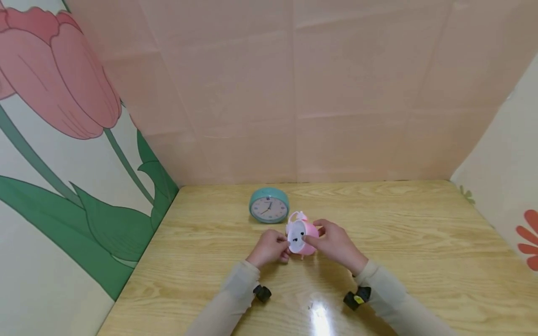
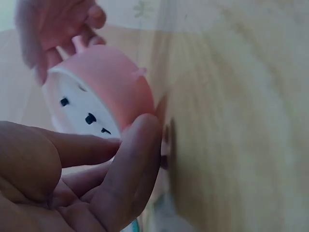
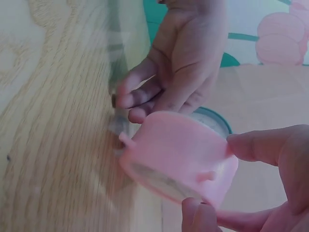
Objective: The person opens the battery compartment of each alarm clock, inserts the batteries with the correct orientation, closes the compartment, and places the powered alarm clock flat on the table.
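Note:
A pink twin-bell alarm clock point(image 1: 309, 232) is tilted above the tabletop, its white back with small black knobs point(image 2: 90, 118) towards me. My right hand point(image 1: 337, 246) grips it from the right, thumb on the back and fingers round the far side. At its lower left edge, my left hand point(image 1: 269, 247) pinches the rim between thumb and index finger. Those curled fingertips cover part of the edge in the left wrist view, so anything small between them is hidden. From the right wrist view, the clear front and pink side point(image 3: 178, 140) show.
A round teal clock point(image 1: 269, 205) stands just behind the hands, its dial facing me. The wooden table point(image 1: 201, 224) meets a pinkish back wall point(image 1: 294, 93). A wall with painted tulips point(image 1: 54, 70) rises on the left, and a pale one on the right.

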A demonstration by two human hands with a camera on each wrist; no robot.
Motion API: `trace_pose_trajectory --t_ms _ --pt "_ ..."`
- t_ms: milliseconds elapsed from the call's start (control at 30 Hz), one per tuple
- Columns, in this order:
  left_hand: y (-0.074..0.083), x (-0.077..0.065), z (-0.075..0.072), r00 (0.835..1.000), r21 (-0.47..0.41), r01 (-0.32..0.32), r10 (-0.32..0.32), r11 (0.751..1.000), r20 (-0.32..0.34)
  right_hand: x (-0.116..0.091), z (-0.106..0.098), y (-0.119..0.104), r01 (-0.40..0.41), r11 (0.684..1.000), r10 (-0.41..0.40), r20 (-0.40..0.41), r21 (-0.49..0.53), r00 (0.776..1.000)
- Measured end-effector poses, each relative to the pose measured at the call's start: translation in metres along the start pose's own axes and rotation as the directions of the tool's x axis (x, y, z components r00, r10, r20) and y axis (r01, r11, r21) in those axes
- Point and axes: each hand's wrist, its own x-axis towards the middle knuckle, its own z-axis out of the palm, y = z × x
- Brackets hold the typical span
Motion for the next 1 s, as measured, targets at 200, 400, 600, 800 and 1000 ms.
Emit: trace_pose_trajectory --t_ms 200,400,600,800,1000 --pt "-0.001 -0.002 0.004 0.999 0.003 0.024 -0.024 1.000 0.046 0.000 0.001 -0.004 0.001 1.000 -0.001 -0.011 0.007 1.000" --pt "0.004 -0.007 0.001 0.999 0.004 0.003 -0.003 1.000 0.036 -0.001 0.004 -0.005 0.017 1.000 -0.017 -0.037 0.000 0.999" --pt "0.017 -0.015 -0.003 0.998 -0.050 -0.062 0.063 0.997 0.019 -0.001 0.006 -0.007 0.008 1.000 -0.008 -0.034 -0.001 0.999" --pt "0.031 -0.022 -0.005 0.992 -0.033 -0.126 0.126 0.992 0.020 -0.001 0.010 -0.012 0.015 1.000 -0.015 -0.031 -0.003 0.999" --pt "0.034 -0.025 -0.005 0.993 -0.019 -0.117 0.118 0.993 0.022 -0.002 0.015 -0.015 0.024 1.000 -0.025 -0.026 -0.016 0.999"
